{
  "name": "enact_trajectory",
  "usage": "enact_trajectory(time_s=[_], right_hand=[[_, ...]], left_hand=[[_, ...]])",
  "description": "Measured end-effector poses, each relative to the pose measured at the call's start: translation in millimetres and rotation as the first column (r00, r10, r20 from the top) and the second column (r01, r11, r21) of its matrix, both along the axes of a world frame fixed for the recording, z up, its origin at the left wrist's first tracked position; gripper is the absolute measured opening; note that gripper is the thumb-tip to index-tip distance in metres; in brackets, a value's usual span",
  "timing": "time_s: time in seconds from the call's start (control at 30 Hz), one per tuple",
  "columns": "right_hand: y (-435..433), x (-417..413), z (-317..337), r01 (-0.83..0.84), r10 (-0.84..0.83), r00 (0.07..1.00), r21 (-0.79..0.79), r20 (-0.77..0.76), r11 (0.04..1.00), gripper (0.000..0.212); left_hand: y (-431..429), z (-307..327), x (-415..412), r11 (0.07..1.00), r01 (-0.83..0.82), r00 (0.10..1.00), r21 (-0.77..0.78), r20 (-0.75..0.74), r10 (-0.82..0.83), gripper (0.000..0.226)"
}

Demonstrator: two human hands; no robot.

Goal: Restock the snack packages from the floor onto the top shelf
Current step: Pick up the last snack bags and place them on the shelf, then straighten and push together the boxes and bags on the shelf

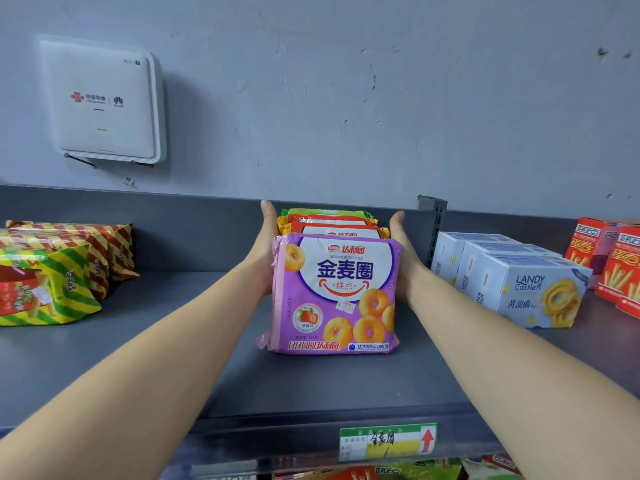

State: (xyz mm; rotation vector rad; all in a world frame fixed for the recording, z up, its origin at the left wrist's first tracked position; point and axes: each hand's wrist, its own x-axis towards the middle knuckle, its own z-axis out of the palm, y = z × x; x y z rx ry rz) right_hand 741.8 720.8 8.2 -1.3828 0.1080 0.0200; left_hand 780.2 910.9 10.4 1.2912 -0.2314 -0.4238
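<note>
A row of several snack packages stands upright on the grey top shelf (311, 386). The front one is a purple package (334, 296) printed with ring biscuits. Behind it I see red, yellow and green packages (329, 218). My left hand (266, 244) presses flat against the left side of the row, fingers straight toward the back wall. My right hand (403, 251) presses flat against the right side. The row sits squeezed between both palms.
Striped yellow, green and red snack bags (52, 271) lie on the shelf at the left. White Landy Castle boxes (509, 275) and red stick-biscuit boxes (616, 265) stand at the right. A white router (100, 98) hangs on the wall. A price tag (388, 441) marks the shelf edge.
</note>
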Motion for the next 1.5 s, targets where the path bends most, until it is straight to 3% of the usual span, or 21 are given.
enact_trajectory(time_s=[0.17,0.23,0.33,0.53,0.73,0.97,1.1,1.2,1.37,1.5], right_hand=[[-6,-10,22,0.173,-0.167,0.984,-0.107,0.07,0.979,0.089],[-13,-21,37,0.263,-0.235,0.96,-0.207,0.151,0.942,0.089],[-25,-48,63,0.401,-0.302,0.898,-0.311,0.32,0.862,0.078],[-95,-85,94,0.582,-0.38,0.782,-0.36,0.495,0.729,0.067],[-187,-104,79,0.63,-0.435,0.762,-0.391,0.48,0.672,0.071],[-287,-104,41,0.518,-0.427,0.854,-0.425,0.297,0.742,0.077],[-305,-96,12,0.392,-0.369,0.92,-0.38,0.135,0.838,0.087],[-312,-78,-9,0.299,-0.299,0.953,-0.312,0.05,0.902,0.113],[-305,-68,-17,0.264,-0.263,0.965,-0.113,0.019,0.958,0.087],[-299,-70,-14,0.159,-0.159,0.987,0.008,-0.038,0.987,0.087]], left_hand=[[5,26,-5,0.961,-0.209,0.978,0.18,0.04,0.206,0.068],[2,43,-11,0.911,-0.328,0.944,0.25,0.136,0.302,0.063],[-6,73,-18,0.814,-0.49,0.855,0.31,0.353,0.38,0.075],[-67,114,-49,0.752,-0.568,0.737,0.335,0.613,0.283,0.077],[-160,114,-75,0.702,-0.579,0.691,0.415,0.706,0.153,0.074],[-260,56,-89,0.74,-0.466,0.813,0.486,0.565,0.141,0.075],[-291,17,-91,0.863,-0.338,0.915,0.375,0.345,0.208,0.079],[-299,-2,-86,0.917,-0.284,0.949,0.282,0.219,0.226,0.081],[-300,-18,-69,0.963,-0.231,0.973,0.137,0.006,0.233,0.108],[-310,-17,-71,0.994,-0.109,0.99,-0.021,-0.096,0.107,0.09]])
